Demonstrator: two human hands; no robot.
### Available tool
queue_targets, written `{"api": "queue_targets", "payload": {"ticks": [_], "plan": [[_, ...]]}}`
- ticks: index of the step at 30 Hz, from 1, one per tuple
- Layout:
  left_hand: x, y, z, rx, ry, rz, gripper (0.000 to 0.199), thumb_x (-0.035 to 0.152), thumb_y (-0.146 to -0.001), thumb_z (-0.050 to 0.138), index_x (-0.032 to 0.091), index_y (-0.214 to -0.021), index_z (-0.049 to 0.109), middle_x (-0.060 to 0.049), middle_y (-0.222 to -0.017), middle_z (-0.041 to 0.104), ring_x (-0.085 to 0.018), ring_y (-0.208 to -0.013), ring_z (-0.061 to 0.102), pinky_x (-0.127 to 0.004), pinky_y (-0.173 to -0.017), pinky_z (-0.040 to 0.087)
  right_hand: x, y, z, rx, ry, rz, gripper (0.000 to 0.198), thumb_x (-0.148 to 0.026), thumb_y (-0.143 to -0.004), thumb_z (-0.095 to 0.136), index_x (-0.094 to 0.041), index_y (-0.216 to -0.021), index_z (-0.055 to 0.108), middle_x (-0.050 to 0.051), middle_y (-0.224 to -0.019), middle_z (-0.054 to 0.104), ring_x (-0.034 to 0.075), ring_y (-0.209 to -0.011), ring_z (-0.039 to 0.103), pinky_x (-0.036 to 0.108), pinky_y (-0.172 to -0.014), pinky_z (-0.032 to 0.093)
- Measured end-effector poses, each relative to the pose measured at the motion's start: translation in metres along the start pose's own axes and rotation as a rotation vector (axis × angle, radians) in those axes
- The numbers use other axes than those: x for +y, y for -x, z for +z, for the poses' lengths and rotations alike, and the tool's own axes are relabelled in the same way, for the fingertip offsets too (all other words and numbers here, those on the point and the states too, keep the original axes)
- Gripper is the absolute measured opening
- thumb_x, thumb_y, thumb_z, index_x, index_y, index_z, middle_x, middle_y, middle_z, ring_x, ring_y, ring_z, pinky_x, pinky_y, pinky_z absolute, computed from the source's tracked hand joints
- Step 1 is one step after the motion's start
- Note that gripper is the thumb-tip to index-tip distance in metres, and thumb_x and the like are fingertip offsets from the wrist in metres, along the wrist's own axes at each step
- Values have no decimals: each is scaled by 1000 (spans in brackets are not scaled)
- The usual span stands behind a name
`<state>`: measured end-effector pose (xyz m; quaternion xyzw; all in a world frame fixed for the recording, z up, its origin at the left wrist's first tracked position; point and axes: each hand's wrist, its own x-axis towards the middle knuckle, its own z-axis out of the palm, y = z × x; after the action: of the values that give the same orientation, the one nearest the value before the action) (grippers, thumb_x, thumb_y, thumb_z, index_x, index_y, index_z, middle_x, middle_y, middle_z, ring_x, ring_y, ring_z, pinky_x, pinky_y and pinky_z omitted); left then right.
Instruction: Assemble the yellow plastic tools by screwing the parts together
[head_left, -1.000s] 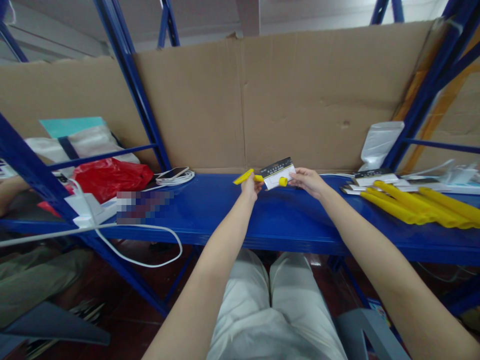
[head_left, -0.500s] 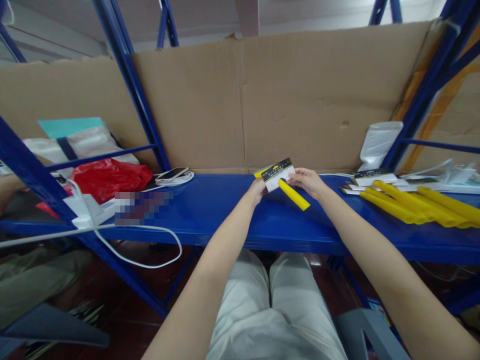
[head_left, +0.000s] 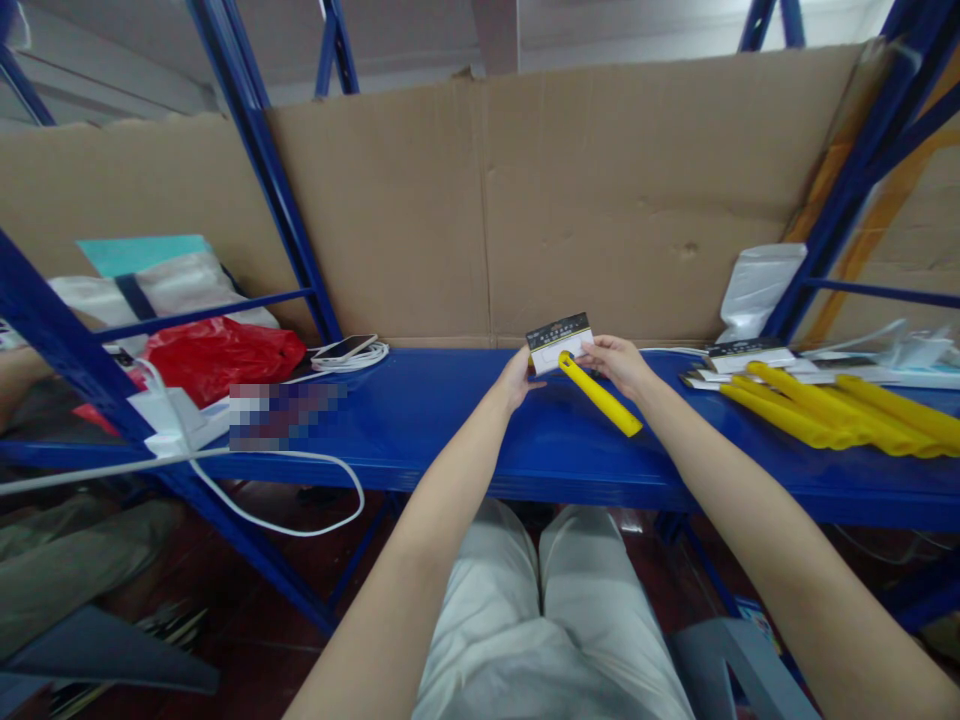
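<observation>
Above the blue shelf, a black-and-white packaging card (head_left: 547, 357) is held up between my hands. A yellow handle (head_left: 604, 400) sticks out through a hole in the card and slants down to the right. My left hand (head_left: 516, 378) is closed on the card's lower left edge, with a bit of yellow showing beside it; what the hidden fingers grip behind the card I cannot see. My right hand (head_left: 611, 360) pinches the card's right edge, close to the top of the handle.
Several yellow handles (head_left: 817, 405) lie at the right beside a pile of cards (head_left: 750, 355). A phone (head_left: 345, 347) on a coiled white cable, a red plastic bag (head_left: 225, 355) and a white power adapter (head_left: 169, 415) are at the left. Cardboard (head_left: 600, 200) lines the back.
The yellow handle sticks out farther through the card, toward the lower right. The card has turned to lie more level, and less yellow shows behind its left side.
</observation>
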<state>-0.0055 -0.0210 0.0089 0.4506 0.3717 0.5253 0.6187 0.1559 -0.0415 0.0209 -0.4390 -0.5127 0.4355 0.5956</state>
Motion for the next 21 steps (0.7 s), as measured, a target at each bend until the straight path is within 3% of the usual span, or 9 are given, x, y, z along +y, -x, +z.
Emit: {"api": "queue_targets", "payload": {"ticks": [5, 9, 11, 15, 21], "plan": [[3, -2, -2, -41, 119, -12, 47, 62, -84, 44, 21, -89, 66, -9, -84, 71, -23, -89, 64, -34, -76, 47, -2, 3, 2, 30, 4, 47, 19, -7, -83, 57, -17, -67, 58, 0, -59, 64, 9, -57, 63, 25, -75, 55], [3, -6, 0, -74, 197, 3, 58, 69, -81, 43, 17, -92, 67, -12, -85, 71, -24, -88, 65, -33, -73, 50, -5, 6, 5, 34, 1, 75, 21, -6, -84, 56, -17, -66, 58, 1, -57, 63, 8, -53, 60, 23, -72, 55], [0, -7, 0, -70, 201, 30, 49, 62, -79, 54, 16, -89, 68, -11, -83, 71, -22, -83, 66, -31, -73, 50, -6, 6, 5, 39, 7, 82, 21, -6, -84, 55, -16, -66, 58, 1, -56, 63, 8, -51, 59, 23, -70, 55], [-6, -7, -2, 0, 90, 100, 18, 25, -67, 76, 13, -77, 66, -5, -68, 68, -15, -63, 63, -28, -68, 49, -6, 7, 4, 31, 39, 94, 19, -8, -84, 56, -16, -66, 58, 2, -57, 63, 8, -52, 60, 25, -72, 55], [-5, 3, -1, 72, -8, 158, 11, 3, -70, 65, 14, -68, 63, -1, -58, 63, -11, -50, 56, -27, -60, 46, -6, 8, 5, 20, 130, 140, 20, -5, -85, 52, -17, -69, 55, 0, -57, 62, 7, -51, 59, 22, -69, 53]]}}
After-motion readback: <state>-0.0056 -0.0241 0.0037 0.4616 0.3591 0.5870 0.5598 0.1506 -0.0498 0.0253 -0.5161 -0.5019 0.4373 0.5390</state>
